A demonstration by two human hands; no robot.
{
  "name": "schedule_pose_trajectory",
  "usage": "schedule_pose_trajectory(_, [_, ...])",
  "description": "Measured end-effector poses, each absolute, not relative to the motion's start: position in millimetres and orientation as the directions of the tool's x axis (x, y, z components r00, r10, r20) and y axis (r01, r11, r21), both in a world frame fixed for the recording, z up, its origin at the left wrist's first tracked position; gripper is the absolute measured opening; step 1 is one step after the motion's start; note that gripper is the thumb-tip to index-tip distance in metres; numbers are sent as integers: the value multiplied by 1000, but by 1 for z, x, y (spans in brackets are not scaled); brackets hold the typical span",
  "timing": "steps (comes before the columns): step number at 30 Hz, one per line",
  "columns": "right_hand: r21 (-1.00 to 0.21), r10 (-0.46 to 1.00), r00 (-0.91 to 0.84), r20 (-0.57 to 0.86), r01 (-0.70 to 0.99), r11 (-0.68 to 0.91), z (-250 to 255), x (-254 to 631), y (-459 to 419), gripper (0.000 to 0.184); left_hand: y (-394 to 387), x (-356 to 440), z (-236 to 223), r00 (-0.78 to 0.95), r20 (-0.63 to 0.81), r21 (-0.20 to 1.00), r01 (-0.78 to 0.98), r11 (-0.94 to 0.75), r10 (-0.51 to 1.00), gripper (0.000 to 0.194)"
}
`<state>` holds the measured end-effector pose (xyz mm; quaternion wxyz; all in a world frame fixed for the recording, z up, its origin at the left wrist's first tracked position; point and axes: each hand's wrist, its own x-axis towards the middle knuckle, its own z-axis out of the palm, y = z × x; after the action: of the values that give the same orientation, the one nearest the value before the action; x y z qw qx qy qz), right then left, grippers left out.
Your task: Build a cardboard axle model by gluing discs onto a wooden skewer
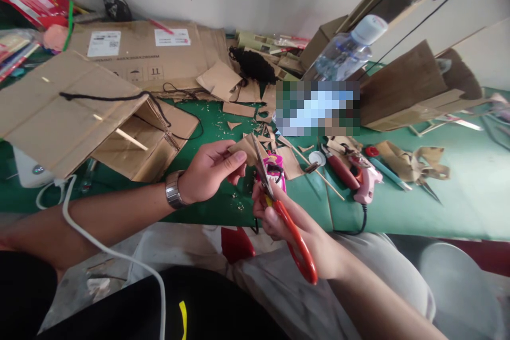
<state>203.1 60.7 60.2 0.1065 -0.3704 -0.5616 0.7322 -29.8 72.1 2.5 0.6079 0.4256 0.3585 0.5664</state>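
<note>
My left hand (215,170) pinches a small piece of cardboard (247,150) between thumb and fingers. In my right hand (279,218) is a pair of scissors (292,236) with red handles, its blades pointing up and away from me. The blades lie at the right edge of the cardboard piece; whether they cut into it I cannot tell. Just behind the scissors, partly hidden, sits a pink and white object (274,166) on the green table (474,186). Cardboard scraps (290,163) lie around it.
A cardboard box structure (75,111) with a black cord stands at left. A flattened carton (135,61) lies behind it. To the right are a pink glue gun (367,183), a teal pen-like tool (388,172), a plastic bottle (338,58) and another cardboard form (402,87). A white cable (115,249) crosses my left arm.
</note>
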Motion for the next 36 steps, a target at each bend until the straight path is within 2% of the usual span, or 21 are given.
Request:
schedule_pose_trajectory(7, [-880,580,-675,-457,250,-404,57,203,59,53,72,-30,0,124,51,925,-380,0,991,42])
schedule_pose_trajectory(16, [-884,599,-674,-433,188,-428,55,202,56,52,72,-30,0,139,60,928,-372,-4,988,41])
schedule_pose_trajectory(24, [-905,635,-665,-394,162,-393,53,203,54,52,73,-31,1,151,61,925,-379,1,987,40])
schedule_pose_trajectory(31, [-905,651,-638,-412,205,-372,53,204,52,58,72,-30,0,152,49,923,-384,13,987,41])
schedule_pose_trajectory(36, [-912,635,-662,-399,213,-350,57,202,56,51,73,-31,1,152,49,921,-389,14,987,39])
